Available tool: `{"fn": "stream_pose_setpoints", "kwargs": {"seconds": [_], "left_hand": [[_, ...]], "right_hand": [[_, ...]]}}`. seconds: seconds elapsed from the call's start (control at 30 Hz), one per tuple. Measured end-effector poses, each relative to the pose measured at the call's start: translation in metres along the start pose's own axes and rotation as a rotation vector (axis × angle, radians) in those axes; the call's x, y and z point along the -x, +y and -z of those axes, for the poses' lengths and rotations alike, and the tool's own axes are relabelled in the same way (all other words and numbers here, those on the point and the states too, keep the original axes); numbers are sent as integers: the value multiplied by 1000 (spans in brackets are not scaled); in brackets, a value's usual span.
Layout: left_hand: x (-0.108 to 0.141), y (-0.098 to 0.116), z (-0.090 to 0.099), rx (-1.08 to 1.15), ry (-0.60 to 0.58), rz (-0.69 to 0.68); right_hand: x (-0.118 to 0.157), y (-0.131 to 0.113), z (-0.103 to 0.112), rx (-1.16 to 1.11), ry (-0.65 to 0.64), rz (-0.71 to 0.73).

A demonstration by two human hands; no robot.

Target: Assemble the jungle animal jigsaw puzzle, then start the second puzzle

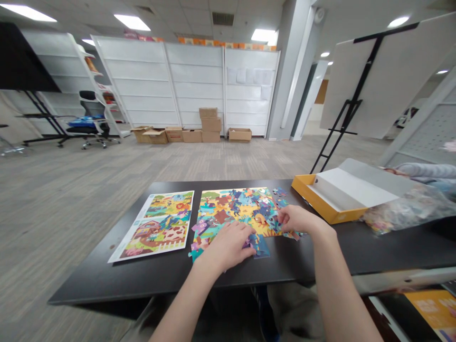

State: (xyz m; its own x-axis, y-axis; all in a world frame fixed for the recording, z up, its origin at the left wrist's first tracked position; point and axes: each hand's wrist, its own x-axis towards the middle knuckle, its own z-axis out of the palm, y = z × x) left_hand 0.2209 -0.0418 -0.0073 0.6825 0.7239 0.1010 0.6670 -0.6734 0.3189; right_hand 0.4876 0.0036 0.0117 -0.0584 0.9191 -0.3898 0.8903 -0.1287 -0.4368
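Left hand (226, 247): flat, fingers spread, pressing on jigsaw pieces (233, 209). Right hand (299, 219): curled at their edge, pinch unclear. Picture sheet (160, 227): just beside.

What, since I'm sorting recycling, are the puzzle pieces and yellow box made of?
The puzzle pieces look like printed cardboard: thin, flat, die-cut, though their finish is hard to judge. The yellow box looks like folded card, coated yellow outside and white inside, with creased corners.
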Motion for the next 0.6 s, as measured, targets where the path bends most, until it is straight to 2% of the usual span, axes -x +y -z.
{"fn": "stream_pose_setpoints", "kwargs": {"seconds": [0.13, 0.27, 0.3, 0.4, 0.5, 0.6], "left_hand": [[2, -2, 5, -9, 89, -13], [12, -31, 21, 13, 262, 78], [16, -43, 27, -1, 303, 135], [34, -82, 43, -107, 414, 416], [55, -115, 55, -236, 416, 727], [70, -135, 60, -272, 383, 884]], "right_hand": [[2, 9, 4, 6, -3, -39], [6, 19, 7, -54, 15, -57], [7, 21, 8, -68, 16, -62], [8, 29, 10, -105, 28, -81], [7, 38, 12, -91, 48, -82], [4, 41, 16, 37, 116, -37]]}}
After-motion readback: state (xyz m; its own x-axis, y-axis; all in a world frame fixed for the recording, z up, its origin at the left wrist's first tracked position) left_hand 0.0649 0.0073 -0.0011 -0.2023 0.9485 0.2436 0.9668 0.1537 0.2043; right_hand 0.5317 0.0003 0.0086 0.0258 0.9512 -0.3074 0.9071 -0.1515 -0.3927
